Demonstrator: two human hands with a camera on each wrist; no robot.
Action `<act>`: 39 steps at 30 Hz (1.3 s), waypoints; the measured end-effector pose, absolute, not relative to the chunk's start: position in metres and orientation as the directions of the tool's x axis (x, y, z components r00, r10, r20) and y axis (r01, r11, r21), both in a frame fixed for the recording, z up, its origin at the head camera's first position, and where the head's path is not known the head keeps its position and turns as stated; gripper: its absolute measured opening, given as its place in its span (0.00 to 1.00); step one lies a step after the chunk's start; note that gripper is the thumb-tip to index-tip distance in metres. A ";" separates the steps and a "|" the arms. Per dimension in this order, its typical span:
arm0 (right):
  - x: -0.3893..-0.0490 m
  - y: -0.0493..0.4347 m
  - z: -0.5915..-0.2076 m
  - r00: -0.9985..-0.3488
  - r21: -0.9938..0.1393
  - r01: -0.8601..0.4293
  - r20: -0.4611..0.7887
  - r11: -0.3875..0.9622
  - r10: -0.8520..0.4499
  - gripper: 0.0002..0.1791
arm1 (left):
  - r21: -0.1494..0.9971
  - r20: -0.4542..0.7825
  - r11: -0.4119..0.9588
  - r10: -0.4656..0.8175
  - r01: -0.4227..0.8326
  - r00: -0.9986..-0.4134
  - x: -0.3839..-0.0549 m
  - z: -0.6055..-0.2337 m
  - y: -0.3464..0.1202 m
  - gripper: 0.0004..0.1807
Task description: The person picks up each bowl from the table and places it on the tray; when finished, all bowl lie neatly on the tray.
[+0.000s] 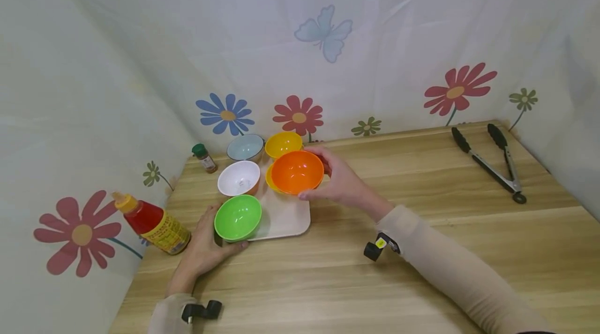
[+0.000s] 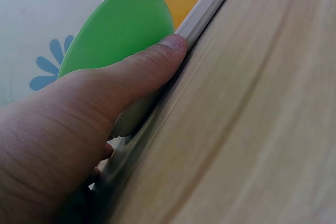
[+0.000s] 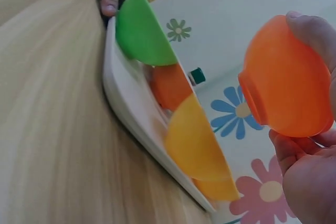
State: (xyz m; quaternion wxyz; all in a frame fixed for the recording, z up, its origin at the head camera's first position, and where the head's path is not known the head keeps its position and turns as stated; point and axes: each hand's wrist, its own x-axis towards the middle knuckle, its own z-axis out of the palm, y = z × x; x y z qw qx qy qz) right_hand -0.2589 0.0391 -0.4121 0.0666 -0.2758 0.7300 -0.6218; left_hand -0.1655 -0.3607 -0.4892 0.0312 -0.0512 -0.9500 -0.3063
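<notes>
My right hand [image 1: 344,180] holds an orange bowl [image 1: 297,172] by its right side, thumb and fingers at the rim and base. The right wrist view shows the orange bowl [image 3: 286,80] raised clear of the tray. My left hand [image 1: 206,248] grips the near left corner of a white tray [image 1: 286,217], its thumb [image 2: 152,66] along the front edge, close against a green bowl [image 1: 238,218]. Also on the tray are a white-lined bowl [image 1: 239,177] with an orange outside, a grey-blue bowl [image 1: 245,146], and a yellow bowl [image 1: 283,144]. Another yellow bowl [image 1: 272,180] is mostly hidden behind the orange one.
Left of the tray stands a red sauce bottle [image 1: 157,224] with a yellow cap. A small green-capped spice jar [image 1: 204,158] is at the back left. Black-tipped metal tongs [image 1: 494,170] lie spread at the far right of the wooden table [image 1: 398,162]. Flower-printed sheeting borders the table.
</notes>
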 end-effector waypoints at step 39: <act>-0.228 0.015 -0.463 -0.787 -0.934 -0.285 0.100 0.214 -0.609 0.55 | 0.568 0.116 0.812 0.083 0.134 -0.990 -0.165 -0.491 -0.361 0.71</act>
